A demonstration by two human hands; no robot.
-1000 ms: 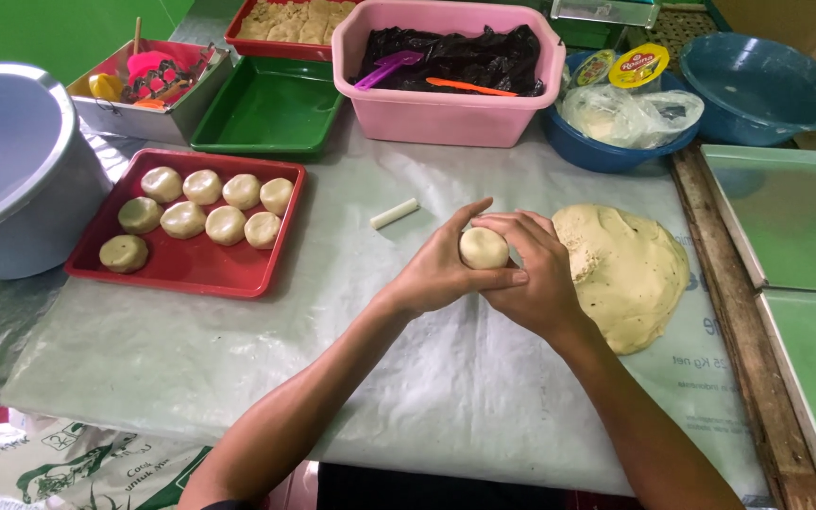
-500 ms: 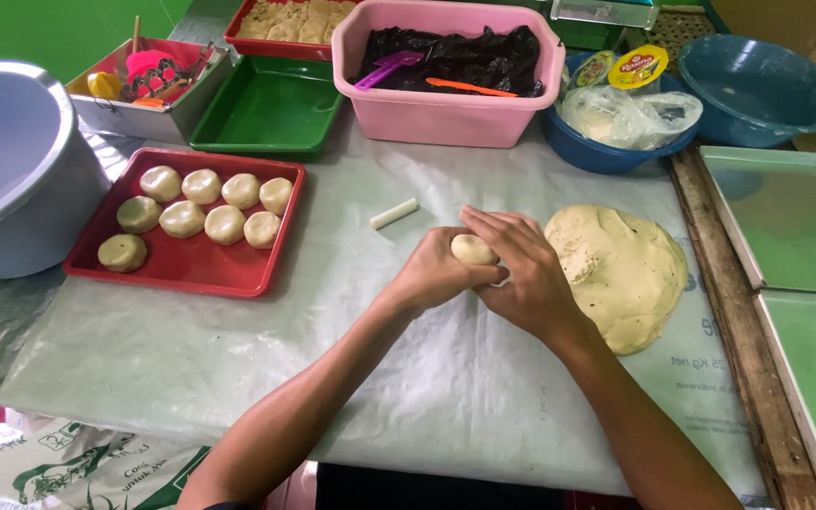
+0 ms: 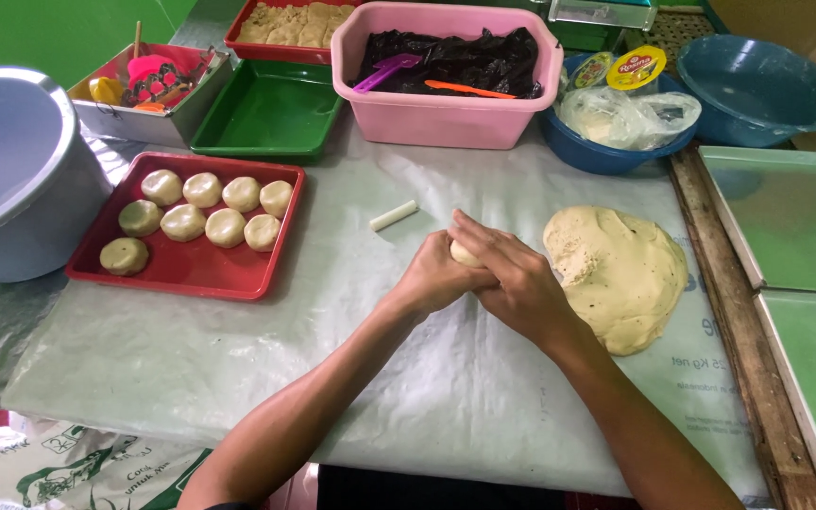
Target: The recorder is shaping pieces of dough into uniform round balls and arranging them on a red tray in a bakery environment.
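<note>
Tabletop [image 3: 238, 378] covered in pale, wrinkled plastic sheeting, with a green wall beyond its far left corner. Both hands joined at the middle: left hand [image 3: 441, 279] and right hand [image 3: 517, 283] cupped closed around a small dough ball [image 3: 465, 253], only a pale sliver of it visible between the fingers (too hidden to judge any long axis or which way it points). Just to the right of the right hand, a broad flattened dough mass [image 3: 620, 274], irregular, its longer stretch running from far-left toward near-right. Just beyond the left hand, a short white stick [image 3: 394, 215] lying slantwise, higher end to the right. Well to the left of the hands, a red tray [image 3: 191, 274] holding eight round dough pieces. Farther left, a grey bucket [image 3: 11, 179]. Beyond the hands, a pink tub [image 3: 446, 109], a green tray [image 3: 271, 113] and a blue bowl [image 3: 606, 151] holding a plastic bag. Off to the right, pale green trays [image 3: 795, 217].
</note>
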